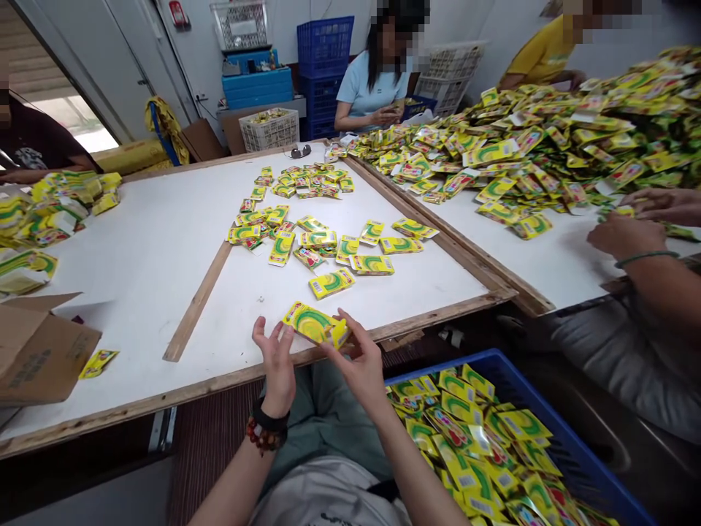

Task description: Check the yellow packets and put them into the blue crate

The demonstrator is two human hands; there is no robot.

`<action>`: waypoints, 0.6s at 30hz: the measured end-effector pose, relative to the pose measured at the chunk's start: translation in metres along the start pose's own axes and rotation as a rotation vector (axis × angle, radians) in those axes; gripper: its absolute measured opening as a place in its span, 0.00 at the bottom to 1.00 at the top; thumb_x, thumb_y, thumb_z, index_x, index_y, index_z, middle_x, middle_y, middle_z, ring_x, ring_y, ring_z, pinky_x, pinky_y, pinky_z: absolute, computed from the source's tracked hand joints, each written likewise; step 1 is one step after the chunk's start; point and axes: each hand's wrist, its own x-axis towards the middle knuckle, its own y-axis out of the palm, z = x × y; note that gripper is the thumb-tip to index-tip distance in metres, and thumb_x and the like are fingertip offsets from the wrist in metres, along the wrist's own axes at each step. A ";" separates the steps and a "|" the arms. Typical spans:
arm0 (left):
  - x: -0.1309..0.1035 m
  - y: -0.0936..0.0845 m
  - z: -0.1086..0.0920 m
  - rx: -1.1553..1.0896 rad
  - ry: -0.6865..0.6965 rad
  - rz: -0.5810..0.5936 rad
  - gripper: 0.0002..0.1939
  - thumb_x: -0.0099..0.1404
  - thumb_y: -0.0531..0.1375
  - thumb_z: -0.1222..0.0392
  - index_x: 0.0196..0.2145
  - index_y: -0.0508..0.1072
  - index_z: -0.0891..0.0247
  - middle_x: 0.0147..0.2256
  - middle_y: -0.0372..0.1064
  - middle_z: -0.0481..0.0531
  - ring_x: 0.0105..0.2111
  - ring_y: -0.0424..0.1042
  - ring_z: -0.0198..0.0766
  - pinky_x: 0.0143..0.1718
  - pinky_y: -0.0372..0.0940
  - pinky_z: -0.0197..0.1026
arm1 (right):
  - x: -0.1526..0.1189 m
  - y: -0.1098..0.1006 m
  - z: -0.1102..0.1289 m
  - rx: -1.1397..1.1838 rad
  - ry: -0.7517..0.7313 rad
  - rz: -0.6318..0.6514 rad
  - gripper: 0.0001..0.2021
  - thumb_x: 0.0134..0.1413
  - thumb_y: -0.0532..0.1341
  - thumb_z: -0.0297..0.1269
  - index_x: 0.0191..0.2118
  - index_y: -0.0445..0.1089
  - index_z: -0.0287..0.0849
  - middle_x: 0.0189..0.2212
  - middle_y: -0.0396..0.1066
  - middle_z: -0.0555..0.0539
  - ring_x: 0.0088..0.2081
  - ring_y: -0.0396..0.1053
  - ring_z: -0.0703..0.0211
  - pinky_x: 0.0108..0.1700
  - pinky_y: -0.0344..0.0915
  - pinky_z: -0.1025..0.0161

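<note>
A flat yellow-and-green printed carton (309, 321) is held just above the table's front edge. My right hand (358, 358) pinches its right end between thumb and fingers, where a yellow flap sticks out. At the carton's left end, my left hand (277, 361) has its fingers spread, one fingertip at or very near the carton's edge; whether it touches is unclear. Beyond the hands lies a single similar carton (331, 283). Several more cartons and small packets form a loose group (318, 239) farther back.
A blue crate (496, 356) full of yellow packets stands at my right. Wooden strips (200, 299) divide the white table (147, 292). A cardboard box (49, 351) sits at the left, a large packet heap (548, 146) at the right. Co-workers sit around, one person's hands (629, 234) near that heap.
</note>
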 end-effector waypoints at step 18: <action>-0.017 0.029 -0.037 -0.640 -0.067 0.323 0.25 0.44 0.58 0.69 0.42 0.63 0.56 0.35 0.63 0.47 0.40 0.70 0.37 0.49 0.66 0.43 | -0.032 0.011 0.028 -0.323 -0.542 0.027 0.33 0.58 0.56 0.20 0.64 0.53 0.58 0.65 0.52 0.45 0.62 0.58 0.47 0.57 0.67 0.48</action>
